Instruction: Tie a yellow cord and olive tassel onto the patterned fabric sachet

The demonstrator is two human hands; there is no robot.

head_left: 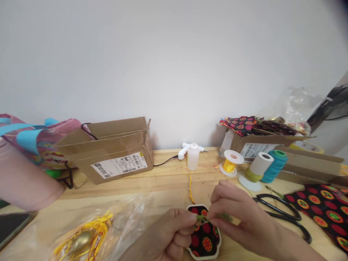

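My left hand (175,230) is closed in a pinch on a short green cord (202,218). From the other side my right hand (236,208) pinches the same cord, and a blurred green end shows under its fingers. Right below both hands lies a dark, flower-patterned fabric piece (207,243) with a pale scalloped rim, partly covered by my left fingers. A yellow braided cord (190,186) runs from its top toward the back of the table. Black-handled scissors (285,212) lie beside my right wrist, their blades mostly hidden.
At the back stand a white bottle (193,157), a yellow cord spool (229,165), a green thread spool (254,174) and a teal thread cone (274,166). Cardboard boxes (119,154) flank them. Plastic with yellow cords (99,226) lies left; patterned cloth (323,210) lies right.
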